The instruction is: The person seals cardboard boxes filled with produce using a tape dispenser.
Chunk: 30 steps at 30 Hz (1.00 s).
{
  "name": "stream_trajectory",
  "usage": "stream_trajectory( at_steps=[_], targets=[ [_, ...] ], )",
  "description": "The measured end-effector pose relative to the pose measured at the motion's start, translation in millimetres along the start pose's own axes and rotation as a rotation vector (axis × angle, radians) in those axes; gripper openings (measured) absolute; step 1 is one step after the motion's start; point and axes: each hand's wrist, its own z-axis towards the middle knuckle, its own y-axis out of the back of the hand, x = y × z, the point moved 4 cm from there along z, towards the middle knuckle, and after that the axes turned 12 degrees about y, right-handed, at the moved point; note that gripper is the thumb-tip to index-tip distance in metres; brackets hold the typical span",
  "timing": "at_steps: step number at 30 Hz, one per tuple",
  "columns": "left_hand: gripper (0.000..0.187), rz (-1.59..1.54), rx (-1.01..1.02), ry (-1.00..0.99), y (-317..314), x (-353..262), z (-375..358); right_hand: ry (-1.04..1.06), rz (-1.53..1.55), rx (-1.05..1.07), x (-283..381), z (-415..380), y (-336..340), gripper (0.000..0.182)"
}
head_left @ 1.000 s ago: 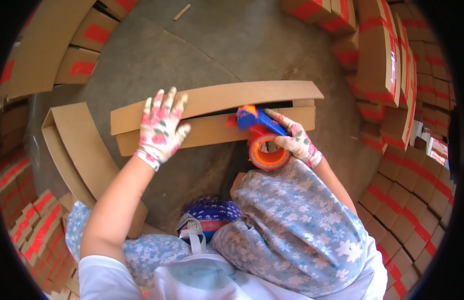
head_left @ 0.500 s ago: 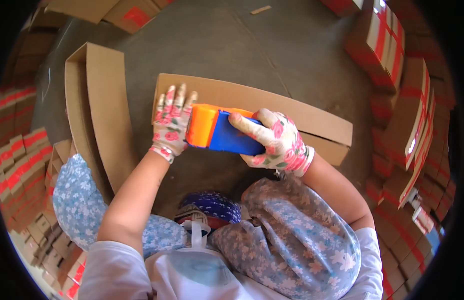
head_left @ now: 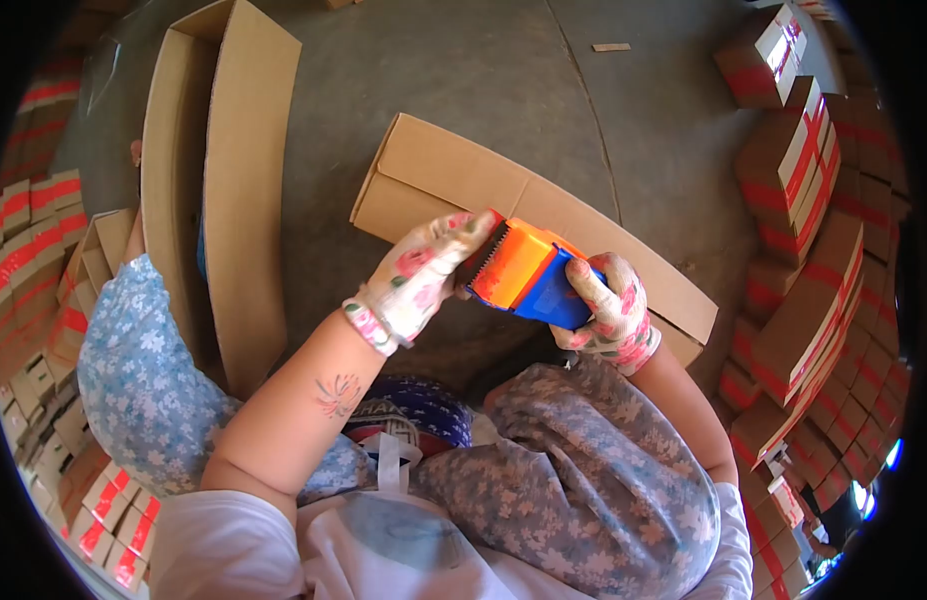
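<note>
My right hand (head_left: pixel 615 312), in a floral glove, is wrapped round the blue body of an orange and blue tape dispenser (head_left: pixel 528 275). Its dark toothed edge faces left. At that edge my left hand (head_left: pixel 423 275), gloved alike, has its fingers drawn together against a strip of red tape (head_left: pixel 490 228); the fingertips partly hide the strip. Behind both hands a long cardboard box (head_left: pixel 443 170) lies slantwise on the floor, its flaps folded over. Part of its near side is covered by the hands and the dispenser.
A second long cardboard box (head_left: pixel 248 180) stands open at the left. Stacks of red-taped cartons (head_left: pixel 808 170) line the right side, and more cartons (head_left: pixel 38 240) are piled at the left. A small flat scrap (head_left: pixel 611 47) lies on the concrete floor.
My left hand has gone from spread fingers on the box to closed fingers at the dispenser's toothed edge. The dispenser has shifted right and tilted, showing its teeth. The view has also shifted.
</note>
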Motion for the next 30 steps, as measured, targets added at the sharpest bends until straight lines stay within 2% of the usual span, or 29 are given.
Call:
stream_trajectory(
  at_steps=[1, 3, 4, 5, 6, 7, 8, 9, 11, 14, 17, 19, 21, 23, 24, 25, 26, 27, 29, 30],
  targets=[
    [0.023, -0.074, 0.066, -0.123, -1, -4, 4, -0.023, -0.025, 0.036, 1, 6, 0, 0.073],
    [0.014, -0.082, -0.262, -0.468, 13, -19, -1, -0.177, -0.053, 0.184, 5, 32, -7, 0.073],
    [0.015, 0.167, -0.425, -0.405, 30, -34, -6, -0.221, -0.049, 0.227, 9, 50, -10, 0.075],
    [0.014, 0.169, -0.528, -0.425, 41, -42, -13, -0.212, -0.087, 0.286, 12, 63, -12, 0.075],
    [0.011, 0.206, -0.686, -0.531, 57, -51, -19, -0.242, -0.103, 0.345, 14, 71, -11, 0.076],
    [0.023, 0.268, -0.805, -0.617, 70, -65, -24, -0.275, -0.117, 0.41, 14, 75, -12, 0.077],
    [0.028, 0.513, -1.024, -0.476, 97, -80, -30, -0.275, -0.12, 0.414, 15, 75, -13, 0.077],
    [0.035, 0.479, -1.048, -0.414, 117, -91, -29, -0.294, -0.121, 0.452, 13, 74, -16, 0.078],
    [0.04, 0.661, -1.164, -0.556, 131, -104, -20, -0.314, -0.121, 0.497, 12, 77, -22, 0.079],
    [0.045, 0.785, -1.09, -0.372, 169, -99, 19, -0.411, -0.132, 0.547, 7, 89, -31, 0.079],
    [0.043, 0.658, -0.836, -0.37, 226, -48, 87, -0.444, -0.187, 0.603, 6, 88, -28, 0.079],
    [0.042, 0.369, -0.551, -0.017, 174, -40, 77, -0.421, -0.145, 0.538, 8, 85, -27, 0.078],
    [0.037, 0.324, -0.531, 0.024, 187, -35, 76, -0.402, -0.159, 0.541, 9, 84, -29, 0.077],
    [0.035, 1.635, -0.893, -0.01, 174, -53, 48, -0.384, -0.174, 0.526, 10, 84, -29, 0.077],
    [0.038, 1.461, -0.831, 0.149, 159, -72, 48, -0.374, -0.162, 0.503, 11, 84, -28, 0.077],
    [0.045, 0.973, -0.676, -0.136, 163, -76, 61, -0.373, -0.154, 0.475, 11, 83, -26, 0.076],
    [0.048, 0.793, -0.589, -0.154, 154, -74, 63, -0.39, -0.144, 0.497, 9, 81, -27, 0.076],
    [0.051, 0.609, -0.497, -0.154, 103, -86, 45, -0.418, -0.13, 0.528, 7, 82, -29, 0.075],
    [0.058, 0.538, -0.373, -0.329, 142, -69, 94, -0.454, -0.072, 0.616, 6, 87, -25, 0.073],
    [0.063, 0.457, -0.373, -0.306, 166, -71, 101, -0.402, -0.037, 0.572, 5, 85, -23, 0.073]
  ],
)
